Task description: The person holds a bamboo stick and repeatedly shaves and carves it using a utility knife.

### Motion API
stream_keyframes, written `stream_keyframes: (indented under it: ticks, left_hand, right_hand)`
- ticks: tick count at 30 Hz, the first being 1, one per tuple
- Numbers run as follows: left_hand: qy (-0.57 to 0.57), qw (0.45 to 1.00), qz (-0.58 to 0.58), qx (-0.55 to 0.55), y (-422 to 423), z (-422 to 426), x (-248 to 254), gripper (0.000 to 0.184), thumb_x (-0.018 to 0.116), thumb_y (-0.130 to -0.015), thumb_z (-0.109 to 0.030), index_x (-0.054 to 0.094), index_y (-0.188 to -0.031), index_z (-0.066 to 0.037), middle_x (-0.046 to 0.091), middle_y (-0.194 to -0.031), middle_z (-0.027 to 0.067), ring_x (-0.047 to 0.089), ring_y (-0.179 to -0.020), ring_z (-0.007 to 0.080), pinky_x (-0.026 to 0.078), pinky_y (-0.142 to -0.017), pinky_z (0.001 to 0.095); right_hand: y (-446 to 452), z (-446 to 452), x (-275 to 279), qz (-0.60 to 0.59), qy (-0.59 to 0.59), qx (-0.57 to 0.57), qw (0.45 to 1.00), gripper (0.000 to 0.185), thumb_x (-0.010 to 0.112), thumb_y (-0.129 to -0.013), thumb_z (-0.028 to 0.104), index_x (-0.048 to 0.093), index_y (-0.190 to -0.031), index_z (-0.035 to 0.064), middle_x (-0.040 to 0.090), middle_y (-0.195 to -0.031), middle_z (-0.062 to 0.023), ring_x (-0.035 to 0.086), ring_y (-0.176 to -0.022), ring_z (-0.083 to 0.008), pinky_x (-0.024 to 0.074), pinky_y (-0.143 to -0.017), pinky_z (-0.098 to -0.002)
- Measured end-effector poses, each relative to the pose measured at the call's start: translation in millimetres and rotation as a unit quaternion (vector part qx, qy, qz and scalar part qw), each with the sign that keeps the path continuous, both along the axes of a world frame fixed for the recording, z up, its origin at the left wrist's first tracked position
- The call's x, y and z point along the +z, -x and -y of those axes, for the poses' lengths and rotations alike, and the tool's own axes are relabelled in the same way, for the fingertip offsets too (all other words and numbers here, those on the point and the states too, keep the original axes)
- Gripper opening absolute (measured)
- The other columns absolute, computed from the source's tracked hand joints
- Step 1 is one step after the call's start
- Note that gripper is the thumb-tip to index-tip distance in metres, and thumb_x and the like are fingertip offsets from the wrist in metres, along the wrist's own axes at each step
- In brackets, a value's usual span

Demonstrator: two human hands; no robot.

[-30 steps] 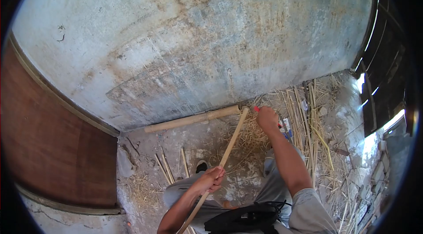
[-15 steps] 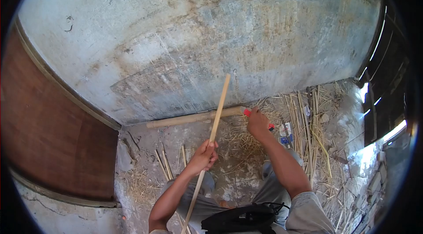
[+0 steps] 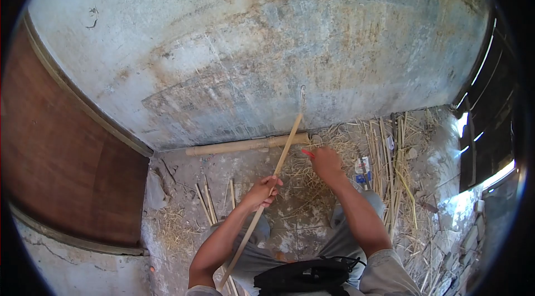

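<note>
Strip (image 3: 288, 147) in curled left hand (image 3: 260, 192) stands clear of right hand (image 3: 326, 163) clutching red object (image 3: 307, 153).

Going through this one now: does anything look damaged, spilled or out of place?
Yes. The wall ahead is blotched with stains, and the lower wall at bottom left has a jagged crack. Pale shavings lie scattered loose over the floor. Nothing odd shows on the strip in the left hand.
</note>
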State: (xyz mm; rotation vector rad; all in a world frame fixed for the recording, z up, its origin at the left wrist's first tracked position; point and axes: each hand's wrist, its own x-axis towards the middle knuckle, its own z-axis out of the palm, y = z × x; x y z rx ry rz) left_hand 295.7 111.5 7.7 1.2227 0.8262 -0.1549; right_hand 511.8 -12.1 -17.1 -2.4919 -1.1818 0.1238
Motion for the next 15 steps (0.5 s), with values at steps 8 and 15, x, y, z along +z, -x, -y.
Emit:
stream_keyframes:
  ticks: [8, 15]
  left_hand:
    - [0.094, 0.993, 0.051, 0.039, -7.5, -1.3, 15.5, 0.044, 0.042, -0.103, -0.046, 0.057, -0.110, -0.005, 0.045, -0.066, -0.0017, 0.033, -0.041, 0.0047, 0.027, -0.035, 0.0231]
    - [0.075, 0.996, 0.031, 0.023, -11.7, -5.0, 13.9, 0.051, 0.038, -0.103, -0.048, 0.057, -0.113, -0.003, 0.042, -0.064, -0.0029, 0.034, -0.043, 0.0055, 0.028, -0.037, 0.0231]
  right_hand:
    - [20.3, 4.9, 33.7, -0.074, -0.048, -0.019, 0.996, 0.028, 0.056, -0.095, 0.032, 0.064, -0.101, 0.0056, 0.066, -0.083, -0.0208, 0.067, -0.079, -0.0425, 0.0527, -0.070, -0.0534]
    - [22.1, 4.5, 25.7, -0.066, -0.105, 0.012, 0.992, 0.029, 0.055, -0.095, 0.033, 0.064, -0.103, 0.0065, 0.067, -0.086, -0.0196, 0.067, -0.078, -0.0405, 0.0524, -0.069, -0.0526]
